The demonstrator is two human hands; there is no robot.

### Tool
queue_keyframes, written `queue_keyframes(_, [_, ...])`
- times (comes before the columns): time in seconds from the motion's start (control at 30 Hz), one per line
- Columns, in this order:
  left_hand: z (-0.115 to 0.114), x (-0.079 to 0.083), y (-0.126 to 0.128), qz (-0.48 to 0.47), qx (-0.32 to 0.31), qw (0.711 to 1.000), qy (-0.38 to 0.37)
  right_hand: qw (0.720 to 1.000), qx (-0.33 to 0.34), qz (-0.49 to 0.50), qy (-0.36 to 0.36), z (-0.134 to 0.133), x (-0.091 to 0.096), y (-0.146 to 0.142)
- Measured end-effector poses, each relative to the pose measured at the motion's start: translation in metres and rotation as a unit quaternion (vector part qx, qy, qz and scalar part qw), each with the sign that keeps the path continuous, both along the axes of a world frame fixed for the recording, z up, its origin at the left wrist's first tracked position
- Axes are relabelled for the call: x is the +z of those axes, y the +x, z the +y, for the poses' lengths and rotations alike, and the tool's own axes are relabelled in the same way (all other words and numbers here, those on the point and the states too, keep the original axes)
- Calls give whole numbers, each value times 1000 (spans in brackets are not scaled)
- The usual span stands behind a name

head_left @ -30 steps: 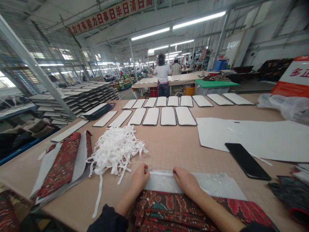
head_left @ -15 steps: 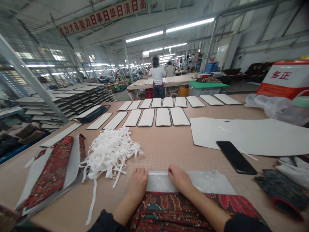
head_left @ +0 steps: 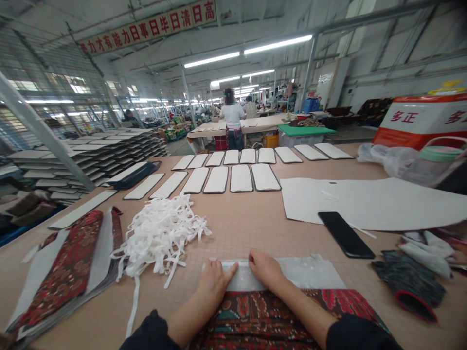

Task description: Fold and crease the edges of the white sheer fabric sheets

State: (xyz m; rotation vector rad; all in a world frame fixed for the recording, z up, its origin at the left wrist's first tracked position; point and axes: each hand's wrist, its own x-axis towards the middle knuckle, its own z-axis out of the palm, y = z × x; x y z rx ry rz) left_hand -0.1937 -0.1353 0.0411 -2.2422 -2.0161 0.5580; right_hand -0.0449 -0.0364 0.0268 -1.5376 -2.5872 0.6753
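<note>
Left hand [head_left: 215, 286] and right hand [head_left: 267, 272] press flat on white liner [head_left: 317, 274] atop tan factory table [head_left: 251, 226].

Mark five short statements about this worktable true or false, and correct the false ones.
1. The left hand and right hand both rest on the pale sheet at the near edge. True.
2. The black phone lies left of the hands. False: it lies to their right, its far end on the big white sheet.
3. A heap of white strips lies left of the hands. True.
4. The left hand grips scissors. False: it lies on the sheet with no tool in it.
5. White panels lie in rows farther along the table. True.
</note>
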Motion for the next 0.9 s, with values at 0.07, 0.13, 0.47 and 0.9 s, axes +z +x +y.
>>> queue_keyframes(0.07, [2,4,3,4,5,1000,-15,1000,6,-8,7,1,1,0])
queue_keyframes(0.13, [2,7,5,4,13,1000,-19,1000,8,-19,10,3,2,7])
queue_keyframes(0.47, [22,19,17,-48,-92,995,2,997,-47,47,-28,50,-3,123])
queue_keyframes(0.9, [39,25,67,-2,-21,999,-36,991,-128,40,11,48,-5,144])
